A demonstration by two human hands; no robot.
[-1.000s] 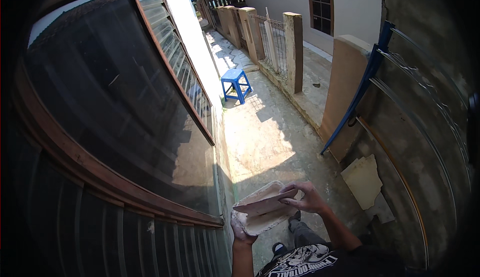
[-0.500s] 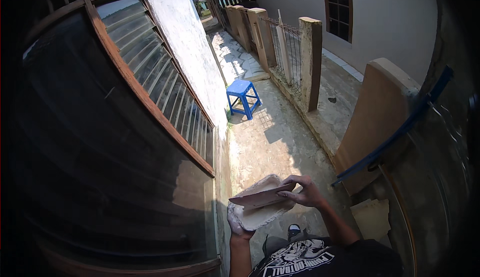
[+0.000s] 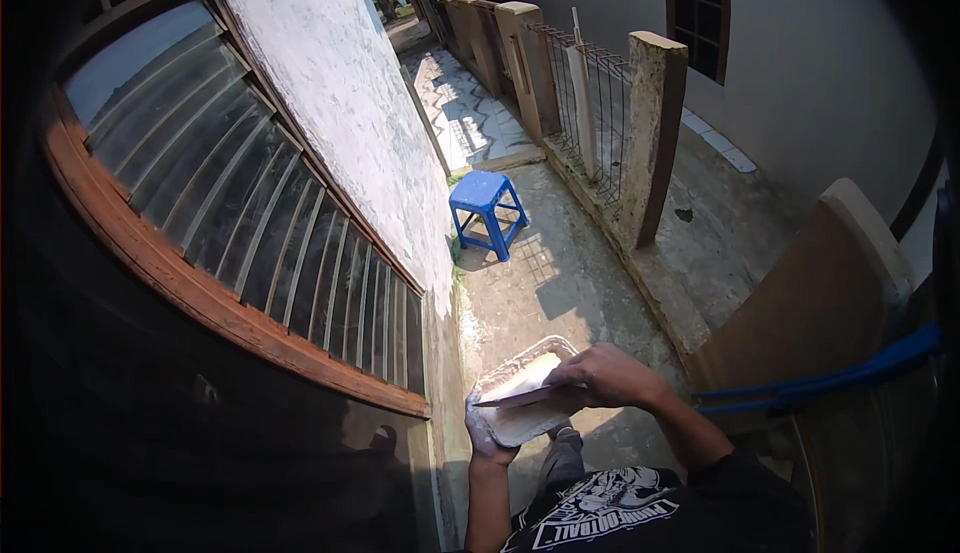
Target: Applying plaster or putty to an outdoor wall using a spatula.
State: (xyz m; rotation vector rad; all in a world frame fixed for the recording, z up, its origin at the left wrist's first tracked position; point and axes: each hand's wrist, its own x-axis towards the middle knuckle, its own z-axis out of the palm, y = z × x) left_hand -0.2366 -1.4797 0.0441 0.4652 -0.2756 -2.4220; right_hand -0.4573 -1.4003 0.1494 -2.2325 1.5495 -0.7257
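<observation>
My left hand [image 3: 489, 441], smeared with white, grips a shallow rectangular plastic tub [image 3: 528, 429] from its left end and underneath. Pale paste-like residue coats the tub's rim and walls, and a white mass lies inside. My right hand [image 3: 612, 375] is closed on a thin, flat, brownish scraper [image 3: 518, 396]. The scraper stretches leftward across the tub's opening, seen almost edge-on, with its tip near the left rim. Part of the scraper is hidden by my right fingers. Whether its edge touches the paste I cannot tell.
Ahead on the concrete path stands a blue plastic stool [image 3: 486, 211]. A louvred window [image 3: 250, 193] and a patchy white wall [image 3: 320, 73] run along the left. On the right are a low fence with a concrete post [image 3: 655, 143] and a curved brown wall [image 3: 810, 293].
My view has shifted, and the path and stool look nearer. The scraper has turned from showing its broad face to nearly edge-on, with my right hand rolled over it.
</observation>
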